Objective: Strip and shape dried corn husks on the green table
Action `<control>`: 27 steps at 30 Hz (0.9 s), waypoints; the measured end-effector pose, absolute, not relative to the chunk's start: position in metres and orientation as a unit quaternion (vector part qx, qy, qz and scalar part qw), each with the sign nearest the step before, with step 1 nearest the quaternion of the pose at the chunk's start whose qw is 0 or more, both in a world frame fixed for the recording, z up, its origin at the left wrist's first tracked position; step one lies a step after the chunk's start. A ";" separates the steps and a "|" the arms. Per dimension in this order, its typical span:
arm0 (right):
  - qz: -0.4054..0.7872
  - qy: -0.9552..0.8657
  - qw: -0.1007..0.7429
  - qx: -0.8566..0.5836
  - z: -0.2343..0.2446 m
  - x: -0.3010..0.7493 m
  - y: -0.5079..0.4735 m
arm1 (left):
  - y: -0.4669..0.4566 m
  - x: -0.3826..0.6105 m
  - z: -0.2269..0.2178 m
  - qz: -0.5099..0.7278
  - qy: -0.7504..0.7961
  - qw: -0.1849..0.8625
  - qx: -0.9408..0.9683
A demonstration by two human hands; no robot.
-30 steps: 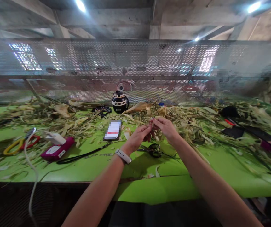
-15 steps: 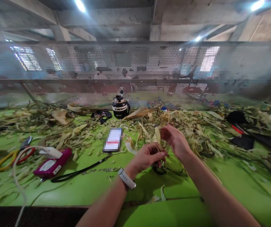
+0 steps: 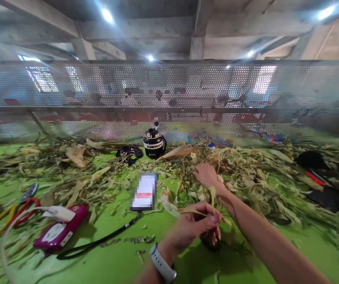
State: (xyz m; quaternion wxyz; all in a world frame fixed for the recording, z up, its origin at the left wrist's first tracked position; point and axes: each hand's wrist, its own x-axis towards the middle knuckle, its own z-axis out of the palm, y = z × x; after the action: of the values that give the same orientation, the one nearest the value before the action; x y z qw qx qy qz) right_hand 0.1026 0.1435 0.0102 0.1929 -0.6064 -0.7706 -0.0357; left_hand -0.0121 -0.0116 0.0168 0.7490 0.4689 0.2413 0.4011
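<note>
From where I stand, a person works at a green tabletop (image 3: 110,270) strewn with dry, husk-like plant scraps. The left hand (image 3: 199,225), a pale watch (image 3: 162,263) on its wrist, is low and nearest the body. Its grip is a narrow pinch, thumb against fingers, on a thin yellow-green husk strip (image 3: 213,196) that stands up above the fingertips. The right hand (image 3: 206,175) is farther out, palm down over the heap of husks (image 3: 243,177); its fingertips are hidden, so I cannot tell how closed that grip is or whether it has hold of anything.

The strip looks thin and limp: squeezed too lightly it could slip down among the scraps, pulled too hard it could tear. The right fingers might come away with several tangled pieces, since the heap is so matted. To the left of the hands lies a phone (image 3: 144,192) with a black strap (image 3: 98,238); a wrist catching that loop could drag the phone. Beyond stands a black flask (image 3: 154,146), its cap flipped up, which might spill if knocked.
</note>
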 end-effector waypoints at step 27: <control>0.694 -0.445 0.514 -0.237 0.053 0.143 0.100 | -0.006 -0.017 0.011 0.401 0.327 0.737 0.436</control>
State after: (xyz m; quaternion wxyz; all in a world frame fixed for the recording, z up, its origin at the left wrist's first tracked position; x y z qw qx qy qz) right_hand 0.1430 0.1000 0.0527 0.5137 -0.2372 -0.4447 0.6943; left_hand -0.0171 -0.0062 0.0115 0.7365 0.4364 0.3266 0.4006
